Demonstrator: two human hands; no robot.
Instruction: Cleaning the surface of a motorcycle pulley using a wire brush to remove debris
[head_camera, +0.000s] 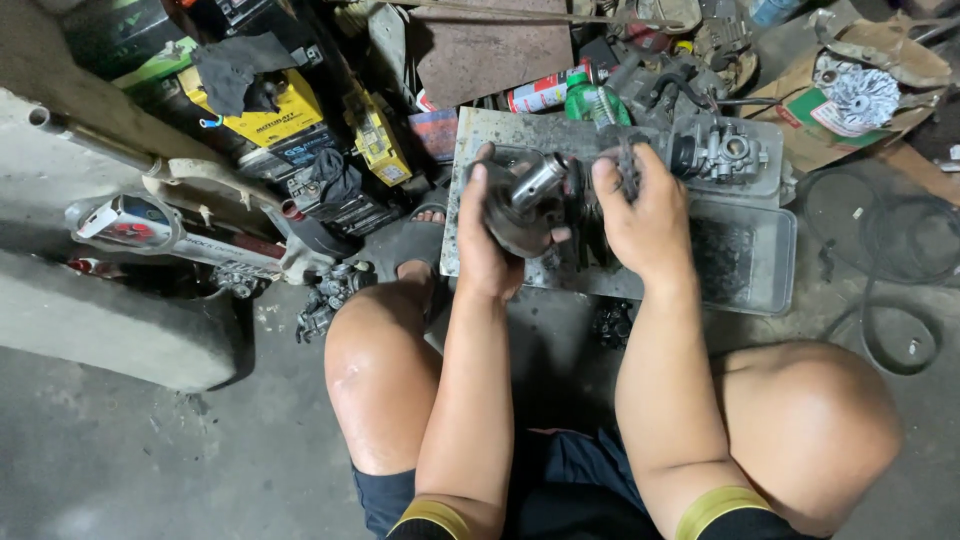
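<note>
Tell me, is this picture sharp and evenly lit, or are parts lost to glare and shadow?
Head view: mostly sharp, with a wide-angle bend toward the edges. Light falls from above, leaving bright glare on the right knee and a glint on the metal engine part gripped by the left hand and right hand. The junk pile behind sits in murky shadow.

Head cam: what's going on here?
A person sits on a concrete floor, both hands on a greasy round metal engine part held above a grey tray. The left hand cups it from the side; the right hand grips its dark far end. A carburettor sits on the tray's rear edge, with yellow batteries stacked to the left.
</note>
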